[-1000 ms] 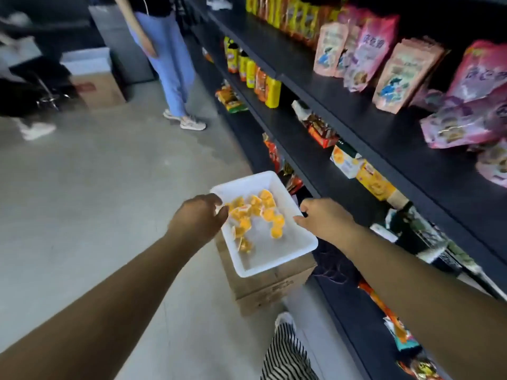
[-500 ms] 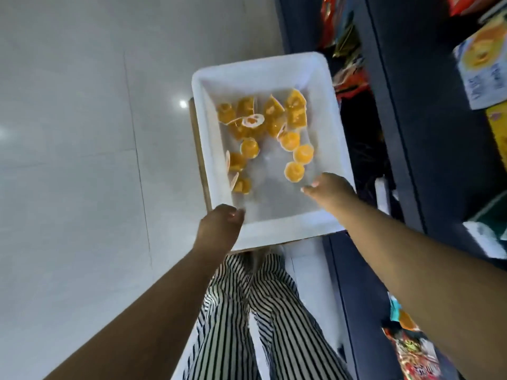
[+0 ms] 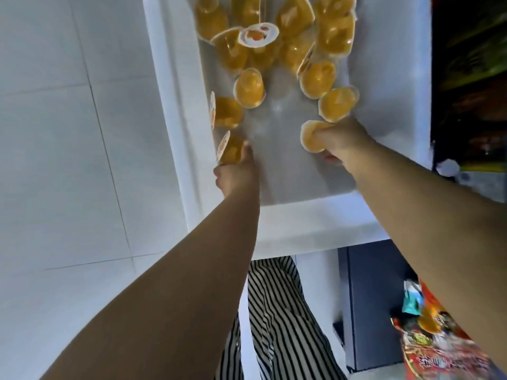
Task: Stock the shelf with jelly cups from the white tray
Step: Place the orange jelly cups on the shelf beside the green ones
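Pale tiled floor at left; white tray fills upper centre, holding translucent orange jelly cups with white foil lids, mostly jumbled at top. Left hand grips one cup lying sideways; right hand pinches another.

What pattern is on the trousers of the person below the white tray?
Black and white stripes on the trousers, seen in the head view.
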Action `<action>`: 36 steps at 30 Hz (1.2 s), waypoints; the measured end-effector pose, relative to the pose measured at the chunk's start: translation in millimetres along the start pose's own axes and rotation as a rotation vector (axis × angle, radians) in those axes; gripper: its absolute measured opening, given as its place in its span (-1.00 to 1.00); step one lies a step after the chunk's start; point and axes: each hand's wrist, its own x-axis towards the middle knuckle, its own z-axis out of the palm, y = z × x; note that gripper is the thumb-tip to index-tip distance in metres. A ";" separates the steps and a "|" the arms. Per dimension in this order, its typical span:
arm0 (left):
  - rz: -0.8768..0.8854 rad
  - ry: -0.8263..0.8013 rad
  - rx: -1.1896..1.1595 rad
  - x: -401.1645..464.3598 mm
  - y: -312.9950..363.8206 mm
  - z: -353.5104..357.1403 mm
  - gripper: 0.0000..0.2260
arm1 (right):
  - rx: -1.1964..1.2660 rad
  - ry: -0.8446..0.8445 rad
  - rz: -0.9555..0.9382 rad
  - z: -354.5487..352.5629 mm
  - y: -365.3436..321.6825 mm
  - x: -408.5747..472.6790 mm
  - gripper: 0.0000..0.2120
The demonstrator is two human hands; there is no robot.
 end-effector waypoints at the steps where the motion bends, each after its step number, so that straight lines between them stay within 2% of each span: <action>1: -0.009 0.024 -0.041 0.5 2.2 3.8 -0.37 | 0.055 -0.019 0.017 -1.1 3.2 -0.4 -0.35; 2: -0.014 0.042 -0.087 1.4 4.7 6.0 -0.41 | 0.046 -0.033 0.014 -1.1 7.3 -0.1 -0.41; 5: -0.034 0.030 -0.274 -0.4 8.8 8.7 -0.63 | -0.214 0.003 -0.031 -0.7 22.3 1.9 -0.61; 7: 0.009 -0.001 -0.226 -8.8 5.8 5.6 -0.62 | -0.325 0.050 0.007 0.8 29.8 -2.5 -0.63; 9: 0.096 0.008 -0.088 -16.3 -0.7 -1.1 -0.56 | -0.275 0.037 0.055 0.7 34.4 -6.6 -0.67; 11: 0.156 -0.019 0.011 -23.6 -4.9 -9.4 -0.62 | 0.047 -0.029 0.141 -4.5 35.8 -14.2 -0.77; 13: 0.194 -0.061 0.056 -35.6 -5.3 -19.8 -0.72 | 0.499 -0.164 0.266 -15.5 29.7 -34.3 -0.75; 15: 0.257 -0.116 0.083 -54.5 -3.1 -29.2 -0.81 | 0.784 -0.277 0.298 -32.7 21.0 -60.6 -0.81; 17: 0.348 -0.199 0.066 -85.5 8.2 -38.9 -0.83 | 1.046 -0.364 0.264 -59.3 6.4 -91.6 -0.95; 20: 0.390 -0.402 -0.073 -143.2 36.2 -52.7 -0.89 | 1.273 -0.499 0.131 -105.4 -16.4 -137.3 -0.93; 21: 0.423 -0.470 -0.095 -168.8 51.7 -59.0 -0.91 | 1.322 -0.551 0.064 -125.2 -27.4 -156.4 -0.86; 24: 0.571 -0.622 -0.092 -237.7 99.7 -80.5 -0.94 | 1.423 -0.701 -0.133 -177.9 -54.0 -208.4 -0.39; 25: 0.617 -0.668 -0.097 -258.5 112.8 -88.5 -0.93 | 1.441 -0.718 -0.185 -193.1 -62.4 -224.2 -0.33; 28: 0.747 -0.780 -0.107 -323.7 142.7 -116.2 -0.89 | 1.442 -0.665 -0.361 -241.8 -88.7 -285.0 -0.41; 32: 0.775 -0.961 -0.211 -394.5 162.6 -144.3 -0.91 | 1.403 -0.493 -0.517 -286.0 -103.4 -359.6 -0.60; 36: 0.832 -1.201 -0.205 -454.6 178.5 -170.5 -0.72 | 1.350 -0.285 -0.690 -313.9 -96.2 -429.2 -0.70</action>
